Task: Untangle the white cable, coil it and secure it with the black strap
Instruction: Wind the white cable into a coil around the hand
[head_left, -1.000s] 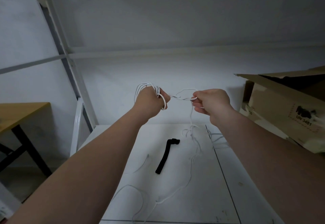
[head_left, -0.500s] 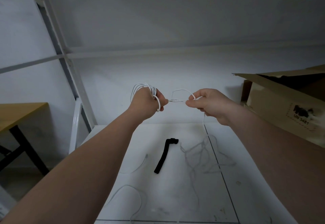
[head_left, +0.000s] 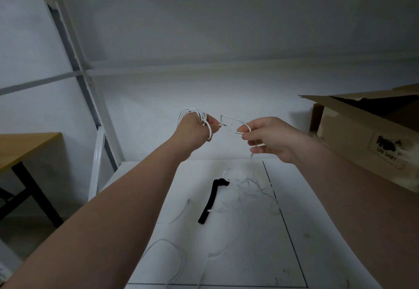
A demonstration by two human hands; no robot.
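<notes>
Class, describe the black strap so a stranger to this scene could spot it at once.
Find the white shelf surface left of the cardboard box. Near its middle lies the black strap, a band bent at its far end. It is the only dark thing there; the white cable strands beside it are thin and pale.

Strap (head_left: 212, 200) on shelf (head_left: 249, 254), cable (head_left: 202, 116) seemingly across it; box (head_left: 362, 134) right.
</notes>
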